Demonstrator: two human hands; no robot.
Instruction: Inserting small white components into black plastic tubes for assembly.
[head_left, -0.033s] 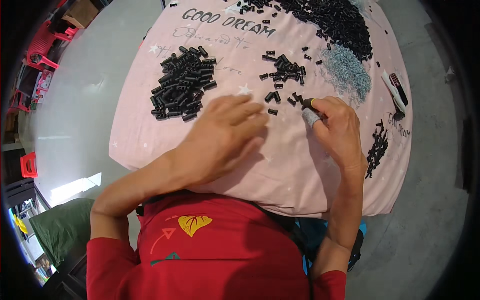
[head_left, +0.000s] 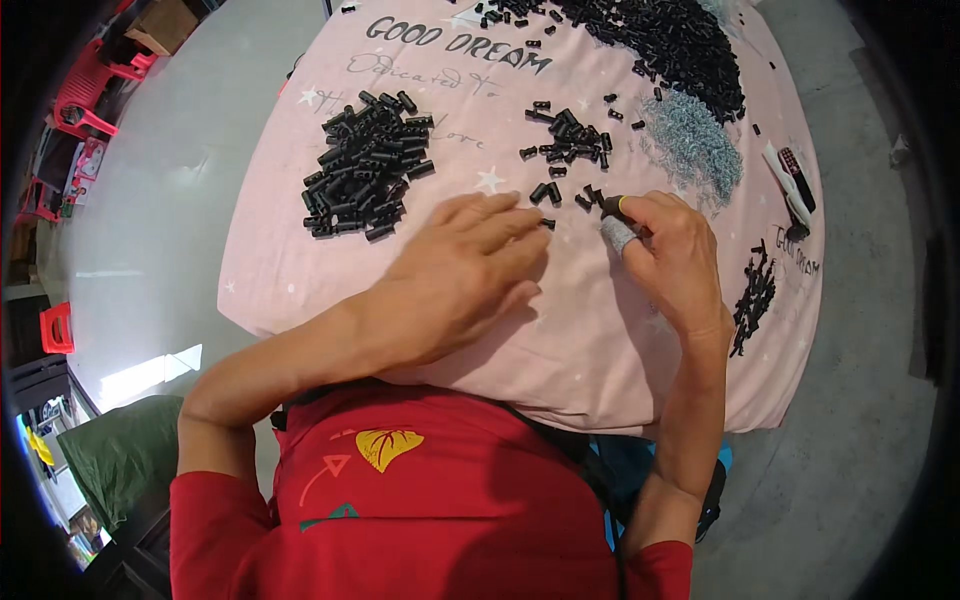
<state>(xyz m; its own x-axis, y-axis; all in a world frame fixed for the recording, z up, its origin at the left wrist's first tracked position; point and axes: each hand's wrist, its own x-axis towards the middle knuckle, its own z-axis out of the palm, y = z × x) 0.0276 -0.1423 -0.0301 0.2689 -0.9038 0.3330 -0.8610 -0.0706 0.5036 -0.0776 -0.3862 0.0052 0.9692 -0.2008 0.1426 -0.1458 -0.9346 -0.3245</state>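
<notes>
My left hand point(head_left: 470, 255) is spread over the pink cloth, palm down, fingers stretched toward the loose black parts. Its fingertips partly cover one small black cylinder point(head_left: 549, 224). To the right, my right hand point(head_left: 672, 245) has its thumb and index finger brought together. Grey wrapping point(head_left: 619, 234) covers the thumb, and a dark cover with a yellow edge point(head_left: 613, 207) shows at the index fingertip. Small black cylinders point(head_left: 583, 202) lie right beside that fingertip; whether one is pinched is hidden. Beyond is a loose group of black cylinders point(head_left: 572, 140).
A heap of larger black cylinders point(head_left: 365, 165) lies left on the pink cloth point(head_left: 270, 260). At the far right are a big black heap point(head_left: 690, 50) and a silvery pile of small metal pieces point(head_left: 695, 145). Thin black pieces point(head_left: 757, 295) and a dark handheld object point(head_left: 797, 178) lie near the right edge.
My left hand has shifted slightly right, its fingers now over part of a small black cylinder. My right hand has barely moved.
</notes>
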